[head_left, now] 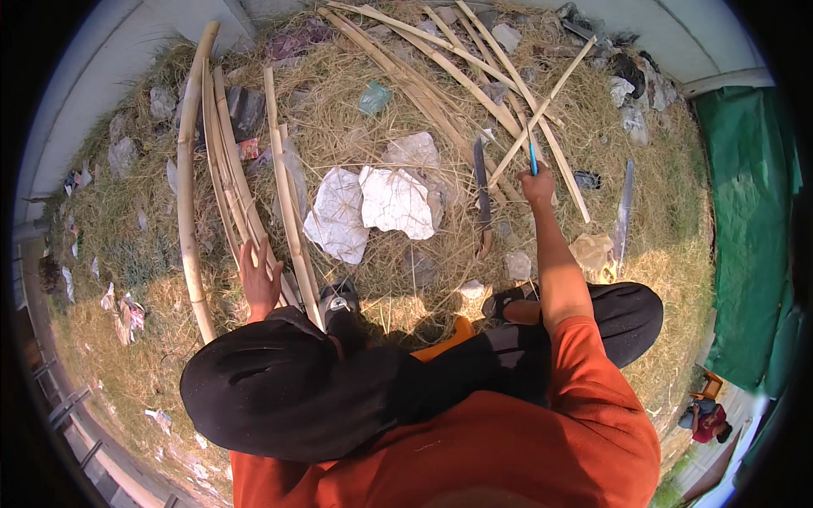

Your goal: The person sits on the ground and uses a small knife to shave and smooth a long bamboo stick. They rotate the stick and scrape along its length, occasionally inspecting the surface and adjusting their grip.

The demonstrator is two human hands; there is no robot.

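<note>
My left hand [259, 278] rests with fingers spread at the near ends of several split bamboo strips [227, 165]. It lies on them without gripping. A thick round bamboo pole [187, 186] is to their left, and another split strip [286, 182] to their right. My right hand [537, 183] is reached forward, closed around a slim blue-handled tool [533, 156]; its tip is too small to make out. Just beyond it, bamboo strips [542, 110] cross on the dry grass. Left of that hand lies a machete [483, 190] with a dark blade and wooden handle.
White broken stones [395, 203] lie in the middle before my feet. A long grey blade [625, 207] is at the right, short of a green sheet [745, 237]. More bamboo [415, 80] lies toward the far wall. A person [710, 421] sits at the lower right.
</note>
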